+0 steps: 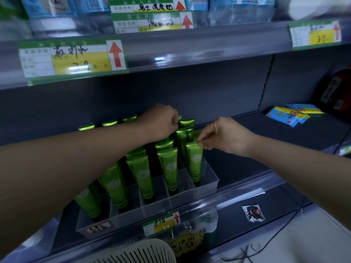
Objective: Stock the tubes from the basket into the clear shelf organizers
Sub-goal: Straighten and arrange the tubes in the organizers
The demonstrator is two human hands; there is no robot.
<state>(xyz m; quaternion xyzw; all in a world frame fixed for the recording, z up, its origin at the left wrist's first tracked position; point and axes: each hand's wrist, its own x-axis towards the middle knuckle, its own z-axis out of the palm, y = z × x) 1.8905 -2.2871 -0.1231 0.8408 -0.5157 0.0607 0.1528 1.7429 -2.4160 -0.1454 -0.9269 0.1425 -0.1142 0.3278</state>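
Observation:
Several green tubes stand cap-down in a clear shelf organizer (207, 184) on the middle shelf. My right hand (222, 136) pinches the crimped top of the front right tube (194, 162), which stands in the rightmost front compartment. My left hand (161, 123) is curled over the tops of tubes further back (187, 123); what its fingers hold is hidden. The rim of a white slotted basket (140, 251) shows at the bottom edge, and its contents are out of sight.
Blue wipe packs (288, 115) and a dark bottle (340, 92) sit at the right of the same shelf. Price labels line the shelf edges (72, 60). A small foil packet (253, 213) and a black cable (266, 245) lie on the lower shelf.

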